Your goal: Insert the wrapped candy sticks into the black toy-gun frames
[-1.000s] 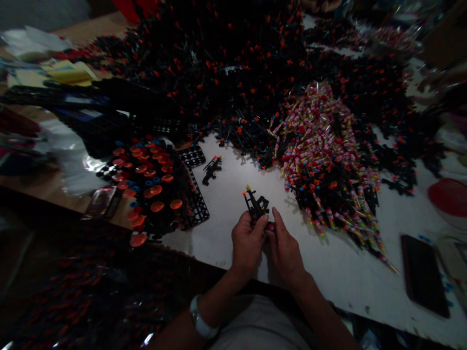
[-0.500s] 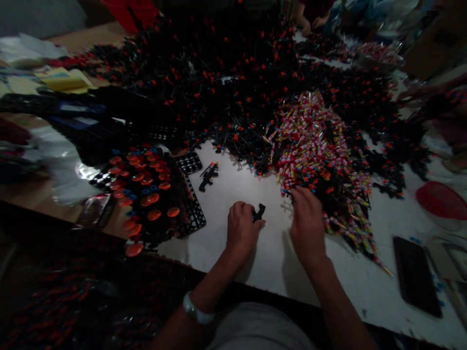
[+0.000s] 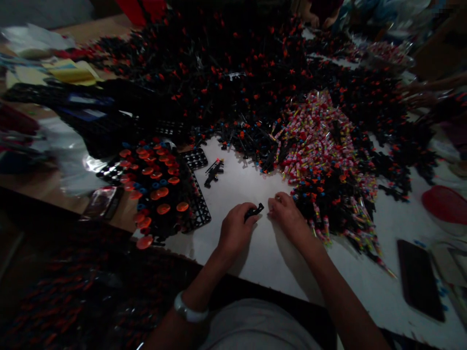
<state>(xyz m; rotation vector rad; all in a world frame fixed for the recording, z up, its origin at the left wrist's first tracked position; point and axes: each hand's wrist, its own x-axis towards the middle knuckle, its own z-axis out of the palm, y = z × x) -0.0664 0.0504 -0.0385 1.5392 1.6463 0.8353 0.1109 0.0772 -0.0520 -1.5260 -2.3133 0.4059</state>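
Observation:
My left hand is closed round a black plastic toy gun, whose end sticks out past the fingertips. Close to its right, my right hand has its fingers pinched together; what they hold, if anything, is too dark and small to make out. A gap separates the two hands above the white tabletop. Beyond my left hand lies a black toy gun with a reddish tip. To the right of my right hand spreads a heap of pink and yellow wrapped sticks, mixed with black toy guns.
A large pile of black toy guns with orange tips covers the back. At left, orange-topped pieces stand on a black perforated tray. A phone and a red basket lie at right. Other people's hands show at the back.
My right hand has moved left, away from the heap's edge and towards my left hand. My left hand has shifted slightly left with the toy gun, which is now turned differently.

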